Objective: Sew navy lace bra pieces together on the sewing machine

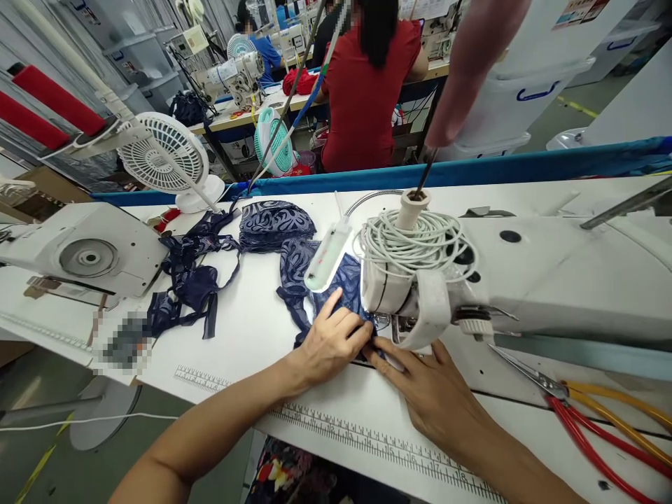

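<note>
A navy lace garment piece (344, 287) lies under the head of a white sewing machine (525, 273). My left hand (330, 343) presses on this fabric just left of the needle area, fingers bent and held together. My right hand (430, 388) lies flat on the table in front of the machine, fingertips touching the fabric edge beside the presser foot. A small white lamp (328, 255) on a flexible neck hangs above the cloth. A coil of white cable (412, 241) wraps the machine's top.
More navy lace pieces and straps (210, 269) lie at the left beside another machine (87, 248). Red-handled scissors (582, 420) rest at the right. A ruler strip (362, 437) runs along the table edge. A white fan (168, 157) stands behind. A person in red sits beyond the blue divider.
</note>
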`<state>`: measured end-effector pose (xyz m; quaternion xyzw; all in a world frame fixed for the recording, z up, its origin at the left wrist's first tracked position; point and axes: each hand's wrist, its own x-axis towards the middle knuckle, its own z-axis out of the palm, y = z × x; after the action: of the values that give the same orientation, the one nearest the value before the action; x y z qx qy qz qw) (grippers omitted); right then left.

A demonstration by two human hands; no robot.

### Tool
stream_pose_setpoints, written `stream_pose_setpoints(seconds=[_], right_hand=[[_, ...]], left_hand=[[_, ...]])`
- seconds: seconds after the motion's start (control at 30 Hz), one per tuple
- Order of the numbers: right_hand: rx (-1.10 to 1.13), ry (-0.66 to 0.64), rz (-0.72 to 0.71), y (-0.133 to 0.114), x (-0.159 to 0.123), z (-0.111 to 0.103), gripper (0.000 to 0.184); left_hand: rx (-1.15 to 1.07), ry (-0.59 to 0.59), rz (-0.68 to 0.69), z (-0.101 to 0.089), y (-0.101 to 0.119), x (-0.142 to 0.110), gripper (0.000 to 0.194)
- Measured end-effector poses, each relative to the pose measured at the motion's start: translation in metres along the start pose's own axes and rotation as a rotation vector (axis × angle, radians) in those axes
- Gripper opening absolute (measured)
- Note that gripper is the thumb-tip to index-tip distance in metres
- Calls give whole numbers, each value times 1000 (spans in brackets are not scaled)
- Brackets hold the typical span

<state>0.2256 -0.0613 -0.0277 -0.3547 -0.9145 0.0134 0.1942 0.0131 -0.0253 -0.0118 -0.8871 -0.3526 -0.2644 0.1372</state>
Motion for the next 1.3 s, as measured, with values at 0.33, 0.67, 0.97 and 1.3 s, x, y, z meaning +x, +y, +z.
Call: stream_pose_setpoints(seconds=[0.33,0.67,0.97,1.3], right_hand=[[36,15,-15,-8,-1,-3,52],[96,37,-20,-8,-4,-4,47],[54,-9,-18,-5,2,-6,58],[82,65,-25,-8,-3,-3,48]], left_hand=[[-96,-104,-161,-10,16,-11,24],[-274,-163,-143,-10,3,-20,25],[-382,-230,-136,1,-18,-20,25],[-195,-127,-171,-4,7,-13,24]])
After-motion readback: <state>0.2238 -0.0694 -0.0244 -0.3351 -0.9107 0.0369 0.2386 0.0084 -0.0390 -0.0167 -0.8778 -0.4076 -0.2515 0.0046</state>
